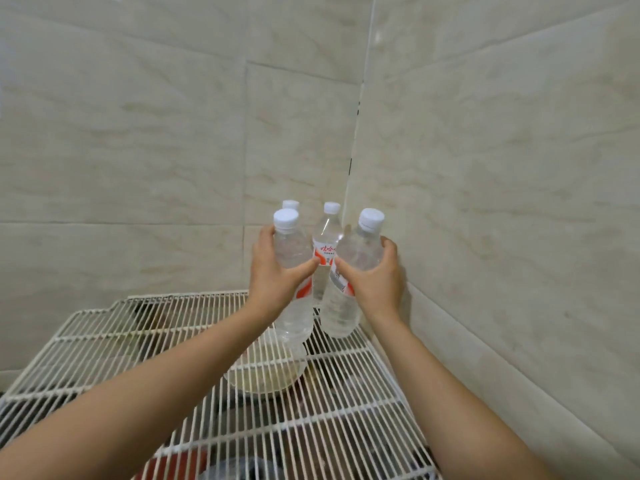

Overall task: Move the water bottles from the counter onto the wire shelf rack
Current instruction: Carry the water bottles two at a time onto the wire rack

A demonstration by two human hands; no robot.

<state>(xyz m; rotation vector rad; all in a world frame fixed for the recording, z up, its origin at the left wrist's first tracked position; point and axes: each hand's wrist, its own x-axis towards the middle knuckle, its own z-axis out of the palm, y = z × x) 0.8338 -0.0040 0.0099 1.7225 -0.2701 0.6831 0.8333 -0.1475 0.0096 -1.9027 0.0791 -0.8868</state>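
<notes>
Fingers (266, 233) of your left hand (273, 275) grip left water bottle (294, 317); right hand (375, 282) grips right water bottle (341, 317), at wire shelf rack (138, 341) corner.

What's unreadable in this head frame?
Head view:
- Rear-left bottle: only its cap shows, behind the left bottle gripped by the left hand.
- Left bottle and right bottle, gripped by the right hand: bases on or above the wire shelf rack, unclear.
- Items under the rack: blurred behind wires.
- Counter: out of frame.
</notes>
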